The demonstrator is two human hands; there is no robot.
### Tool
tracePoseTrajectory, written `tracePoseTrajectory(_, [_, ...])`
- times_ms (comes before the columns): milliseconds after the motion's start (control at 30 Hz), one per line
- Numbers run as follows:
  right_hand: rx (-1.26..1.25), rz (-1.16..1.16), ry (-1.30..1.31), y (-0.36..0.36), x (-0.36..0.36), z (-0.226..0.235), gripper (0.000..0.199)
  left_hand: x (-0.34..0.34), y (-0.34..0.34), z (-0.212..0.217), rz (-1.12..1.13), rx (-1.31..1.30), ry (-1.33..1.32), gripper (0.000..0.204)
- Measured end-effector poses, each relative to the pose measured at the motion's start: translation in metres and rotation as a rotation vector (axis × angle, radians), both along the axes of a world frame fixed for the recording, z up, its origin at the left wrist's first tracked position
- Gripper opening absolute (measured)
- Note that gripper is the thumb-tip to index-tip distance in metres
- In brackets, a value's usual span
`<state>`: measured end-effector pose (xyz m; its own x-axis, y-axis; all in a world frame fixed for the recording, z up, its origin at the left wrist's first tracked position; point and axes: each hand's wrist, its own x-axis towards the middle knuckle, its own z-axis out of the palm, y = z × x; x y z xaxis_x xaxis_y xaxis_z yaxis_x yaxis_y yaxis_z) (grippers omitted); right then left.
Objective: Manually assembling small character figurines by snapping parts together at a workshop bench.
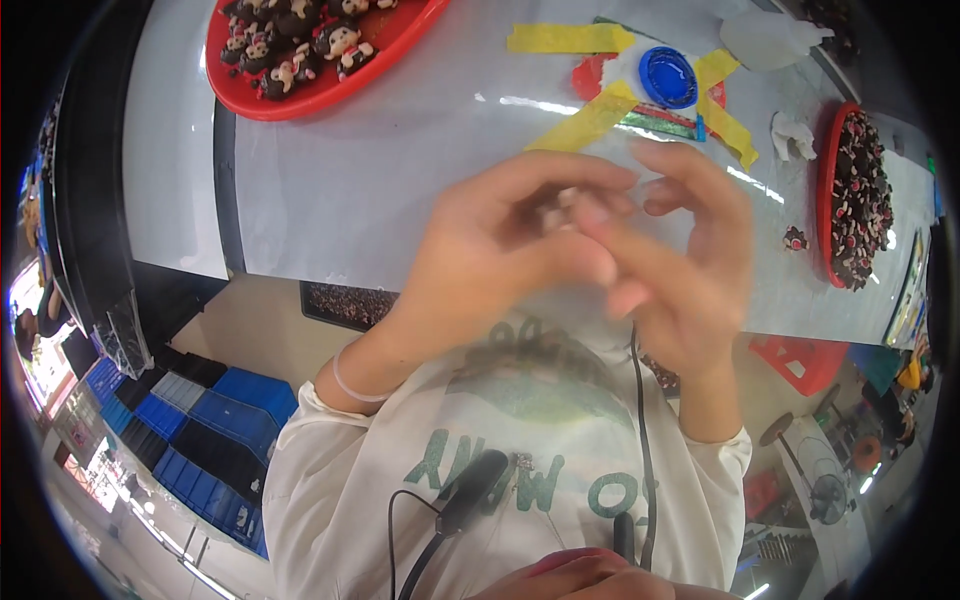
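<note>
My left hand (490, 230) is closed around a small pale piece (559, 212), which looks like part of a small figure; it is blurred and mostly hidden by fingers. Against it, from the other side, comes my right hand (695, 255), fingers curled and thumb reaching to the piece. Motion smears both hands, held over the near edge of the table. Beyond them, a round blue cap (668, 78) holding some liquid or glue sits on a small pad with red and green parts, fixed by yellow tape strips (585, 117).
A red tray (300, 108) of dark-and-pale monkey-like figures stands far left on the grey table (350, 190). At right are a red tray (829, 200) of small dark pieces, one loose piece (795, 238), crumpled white tissue (792, 136) and a whitish bag (770, 42). Blue crates (230, 420) stand lower left.
</note>
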<state>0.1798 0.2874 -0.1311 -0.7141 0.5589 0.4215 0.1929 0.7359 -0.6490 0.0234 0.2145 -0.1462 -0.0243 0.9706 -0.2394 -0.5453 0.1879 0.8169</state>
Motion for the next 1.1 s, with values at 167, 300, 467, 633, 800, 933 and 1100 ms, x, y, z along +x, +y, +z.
tracePoseTrajectory(167, [0.064, -0.167, -0.129, 0.012, 0.033, 0.012, 0.027, -0.051, 0.003, 0.007, 0.196, 0.27, 0.573, 0.024])
tracePoseTrajectory(300, [0.185, -0.596, -0.42, 0.027, 0.091, 0.03, 0.027, -0.109, 0.028, 0.041, 0.257, 0.267, 1.508, 0.02])
tracePoseTrajectory(467, [0.064, -0.63, -0.655, 0.022, 0.118, 0.021, 0.029, -0.118, 0.048, 0.058, 0.039, 0.193, 1.919, 0.026])
tracePoseTrajectory(633, [-0.105, -0.702, -0.438, 0.024, 0.115, 0.025, 0.025, -0.127, 0.106, 0.09, -0.021, 0.194, 2.028, 0.027])
tracePoseTrajectory(800, [-0.121, -0.683, -0.236, 0.033, 0.117, 0.015, 0.024, -0.06, 0.224, 0.085, -0.345, 0.49, 1.605, 0.026])
tracePoseTrajectory(933, [-0.311, -0.632, 0.024, 0.037, 0.119, 0.015, 0.021, -0.03, 0.287, 0.023, 0.046, 0.505, 1.982, 0.031])
tracePoseTrajectory(1100, [-0.365, -0.54, 0.007, 0.036, 0.134, 0.014, 0.018, -0.034, 0.31, 0.016, 0.101, 0.434, 2.135, 0.026])
